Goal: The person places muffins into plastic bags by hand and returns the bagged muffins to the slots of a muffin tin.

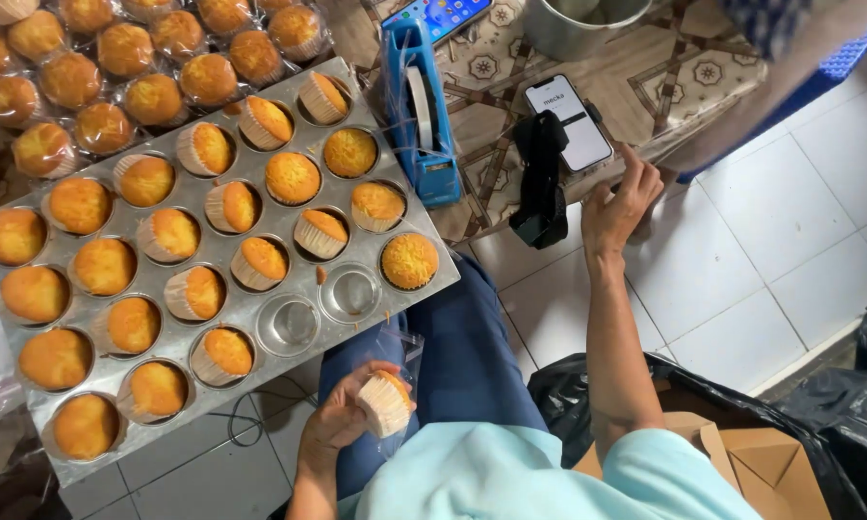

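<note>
**Cupcake in left hand, right hand at the phone**

Left hand (pixel 342 424) is closed around one cupcake (pixel 385 403), fingers wrapped on the pleated paper cup. The cupcake sits low in view, over the lap, just below the near edge of the baking tray (pixel 289 289). It lies tilted: its axis from base to top runs roughly sideways, golden top turned up and to the right, paper base toward the palm. A clear plastic bag (pixel 402 349) hangs loosely just behind it, touching or nearly so.

Right hand (pixel 621 204) is stretched to the phone (pixel 568 120) at the table's near edge; the forefinger is out at the phone's lower right corner, other fingers loosely curled, holding nothing. Whether the fingertip touches the screen cannot be told.

Tray: most cups filled, two empty cups near its near right corner. A blue tape dispenser (pixel 419 116) stands on the table just beyond the tray's right edge.

Handling note (judgement): hold by the paper sides only, light pressure, so the soft crumb does not dent; keep the top clear of the fingers.
</note>
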